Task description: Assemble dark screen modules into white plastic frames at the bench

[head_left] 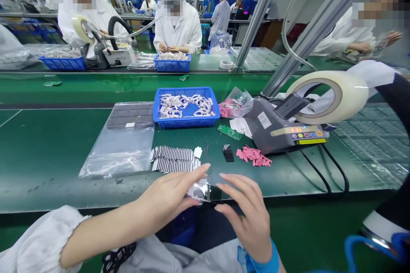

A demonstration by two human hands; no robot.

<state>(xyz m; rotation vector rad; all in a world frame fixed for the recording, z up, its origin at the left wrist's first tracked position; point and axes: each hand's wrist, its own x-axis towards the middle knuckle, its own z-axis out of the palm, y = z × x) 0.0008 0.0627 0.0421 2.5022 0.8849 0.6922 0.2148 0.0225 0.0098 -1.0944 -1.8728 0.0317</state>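
Observation:
My left hand [168,196] and my right hand [248,213] meet at the near edge of the green table [48,158]. Between their fingertips they pinch a small shiny silver piece [201,190] with a dark part beside it. Just beyond the hands lie rows of striped grey parts [173,158]. A small black block [228,152] and a pile of pink pads [254,155] lie to the right of them.
A blue tray [186,107] of white parts stands mid-table, with a clear bag [120,145] to its left. A tape dispenser [288,130] with a big tape roll [333,96] stands at right, cables trailing. Across the conveyor, people in white coats work.

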